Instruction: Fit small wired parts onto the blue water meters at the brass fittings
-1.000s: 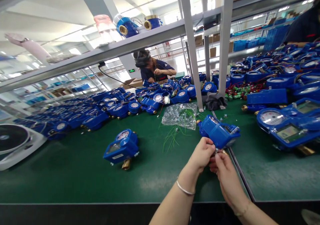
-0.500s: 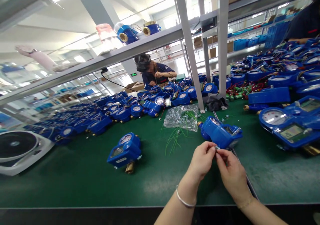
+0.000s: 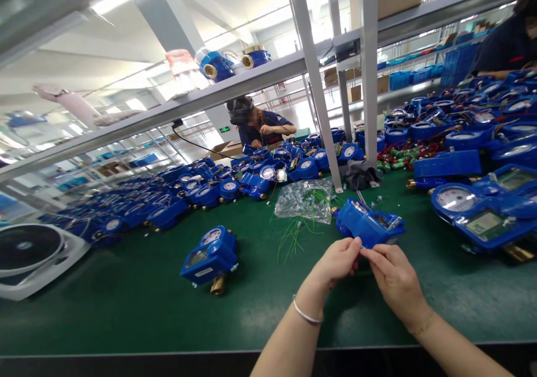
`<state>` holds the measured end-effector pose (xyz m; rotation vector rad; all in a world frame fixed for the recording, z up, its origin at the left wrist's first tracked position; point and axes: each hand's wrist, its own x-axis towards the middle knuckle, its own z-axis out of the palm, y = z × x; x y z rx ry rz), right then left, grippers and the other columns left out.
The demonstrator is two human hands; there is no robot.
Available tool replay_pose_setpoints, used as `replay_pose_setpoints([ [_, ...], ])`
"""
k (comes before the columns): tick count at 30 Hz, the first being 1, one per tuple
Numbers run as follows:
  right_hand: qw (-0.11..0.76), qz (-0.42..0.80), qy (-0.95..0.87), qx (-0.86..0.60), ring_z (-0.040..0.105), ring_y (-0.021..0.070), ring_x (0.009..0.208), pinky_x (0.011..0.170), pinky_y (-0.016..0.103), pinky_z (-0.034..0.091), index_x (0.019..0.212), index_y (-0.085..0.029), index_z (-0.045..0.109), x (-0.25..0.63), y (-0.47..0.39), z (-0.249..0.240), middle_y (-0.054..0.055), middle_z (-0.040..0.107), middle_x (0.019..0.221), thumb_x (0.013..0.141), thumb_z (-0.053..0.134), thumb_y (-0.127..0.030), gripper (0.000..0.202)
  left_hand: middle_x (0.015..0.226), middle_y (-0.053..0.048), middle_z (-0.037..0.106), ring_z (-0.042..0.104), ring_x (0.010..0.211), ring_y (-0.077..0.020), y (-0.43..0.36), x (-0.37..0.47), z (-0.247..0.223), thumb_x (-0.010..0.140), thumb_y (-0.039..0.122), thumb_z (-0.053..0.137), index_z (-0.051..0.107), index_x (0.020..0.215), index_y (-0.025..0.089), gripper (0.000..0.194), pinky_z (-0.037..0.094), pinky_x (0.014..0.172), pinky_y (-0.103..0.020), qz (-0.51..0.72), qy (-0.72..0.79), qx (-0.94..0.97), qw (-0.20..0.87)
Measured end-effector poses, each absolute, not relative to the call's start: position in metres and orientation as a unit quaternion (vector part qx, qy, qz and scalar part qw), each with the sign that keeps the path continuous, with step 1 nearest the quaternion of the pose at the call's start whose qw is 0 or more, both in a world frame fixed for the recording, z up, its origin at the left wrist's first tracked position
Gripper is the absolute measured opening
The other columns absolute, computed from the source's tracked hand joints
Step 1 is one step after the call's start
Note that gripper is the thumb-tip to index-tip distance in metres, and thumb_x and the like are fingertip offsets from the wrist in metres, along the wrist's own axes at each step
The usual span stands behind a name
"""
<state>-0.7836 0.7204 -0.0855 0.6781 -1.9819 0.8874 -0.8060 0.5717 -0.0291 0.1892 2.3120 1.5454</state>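
Left hand (image 3: 338, 260) and right hand (image 3: 392, 273) meet fingertip to fingertip just in front of blue meter (image 3: 369, 226). Fingers pinched nearly closed; what they hold, cannot tell.

A factory assembly line: green workbench (image 3: 126, 298) crowded with blue water meters (image 3: 168, 209).

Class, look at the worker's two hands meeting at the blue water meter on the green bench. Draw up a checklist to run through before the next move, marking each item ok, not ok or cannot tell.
1. Blue plastic water meter with brass fitting rests on the green bench mat: ok.
2. Left hand and right hand both at the meter's near edge: ok.
3. What the fingertips pinch between them: cannot tell, too small.
4. Firm grip on that part: cannot tell.
5. Clear plastic bag of green wires lies beside the meter, apart from the hands: ok.
6. Second blue meter lies well to the left, apart from both hands: ok.
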Motion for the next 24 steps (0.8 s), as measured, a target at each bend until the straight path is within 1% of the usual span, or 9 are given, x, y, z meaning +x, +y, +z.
replay_pose_setpoints([
  [4,0.443,0.331,-0.804,0.22,0.05,0.0178,0.083,0.076,0.034,0.044,0.105,-0.012,0.052,-0.782,0.719,-0.087,0.008,0.054,0.089,0.084,0.056,-0.019,0.022,0.056,0.005,0.041,0.035,0.047,-0.0066,0.574,-0.806,-0.025,0.081,0.054,0.041,0.046,0.071,0.016,0.04,0.028,0.045,-0.02,0.531,0.823,0.061,0.192],
  [6,0.438,0.256,-0.835,0.215,0.048,0.0195,0.078,0.072,0.036,0.042,0.099,-0.012,0.053,-0.782,0.719,-0.087,0.008,0.054,0.084,0.084,0.056,-0.021,0.017,0.057,0.005,0.041,0.036,0.048,-0.0073,0.575,-0.807,-0.025,0.082,0.047,0.041,0.048,0.07,0.016,0.034,0.027,0.046,-0.022,0.522,0.83,0.054,0.189],
  [9,0.424,0.134,-0.866,0.228,0.045,0.0211,0.072,0.066,0.036,0.036,0.094,-0.014,0.054,-0.781,0.719,-0.085,0.007,0.052,0.077,0.084,0.053,-0.018,0.011,0.058,0.003,0.043,0.037,0.052,-0.0089,0.578,-0.808,-0.028,0.081,0.039,0.039,0.05,0.065,0.015,0.03,0.028,0.05,-0.024,0.506,0.846,0.037,0.164],
  [11,0.417,0.097,-0.873,0.233,0.044,0.0215,0.07,0.064,0.036,0.033,0.092,-0.016,0.054,-0.781,0.72,-0.082,0.006,0.051,0.074,0.084,0.052,-0.018,0.008,0.059,0.002,0.044,0.038,0.056,-0.0102,0.58,-0.81,-0.031,0.082,0.042,0.039,0.052,0.063,0.015,0.035,0.029,0.053,-0.025,0.498,0.855,0.027,0.144],
  [14,0.398,0.089,-0.883,0.234,0.043,0.0217,0.068,0.063,0.037,0.03,0.083,-0.018,0.053,-0.781,0.721,-0.079,0.005,0.049,0.071,0.085,0.049,-0.02,0.005,0.058,0.002,0.044,0.038,0.058,-0.0114,0.583,-0.809,-0.035,0.082,0.055,0.036,0.054,0.062,0.014,0.049,0.029,0.056,-0.026,0.489,0.862,0.013,0.13],
  [16,0.385,0.099,-0.889,0.226,0.043,0.0214,0.067,0.063,0.037,0.029,0.077,-0.019,0.053,-0.78,0.72,-0.079,0.005,0.049,0.07,0.086,0.047,-0.021,0.01,0.057,0.002,0.043,0.037,0.057,-0.011,0.584,-0.808,-0.038,0.082,0.057,0.037,0.054,0.062,0.013,0.051,0.028,0.055,-0.026,0.491,0.862,0.005,0.125],
  [20,0.343,0.181,-0.896,0.218,0.046,0.0201,0.069,0.066,0.035,0.03,0.076,-0.019,0.054,-0.779,0.716,-0.083,0.005,0.051,0.071,0.088,0.042,-0.02,0.017,0.061,0.002,0.042,0.034,0.056,-0.0096,0.586,-0.804,-0.043,0.083,0.053,0.038,0.055,0.071,0.013,0.045,0.029,0.054,-0.024,0.521,0.844,0.01,0.127],
  [22,0.307,0.276,-0.888,0.203,0.049,0.0192,0.072,0.069,0.033,0.032,0.076,-0.018,0.056,-0.779,0.713,-0.085,0.006,0.054,0.073,0.089,0.04,-0.023,0.02,0.063,0.003,0.041,0.035,0.056,-0.0092,0.587,-0.803,-0.044,0.083,0.051,0.037,0.055,0.076,0.013,0.043,0.03,0.054,-0.023,0.536,0.834,0.017,0.133],
  [24,0.246,0.428,-0.856,0.152,0.049,0.0183,0.071,0.069,0.032,0.031,0.073,-0.018,0.057,-0.777,0.71,-0.084,0.005,0.056,0.073,0.087,0.044,-0.029,0.022,0.063,0.003,0.041,0.035,0.056,-0.0092,0.588,-0.802,-0.043,0.084,0.05,0.037,0.055,0.077,0.014,0.041,0.03,0.054,-0.022,0.54,0.831,0.02,0.136],
])
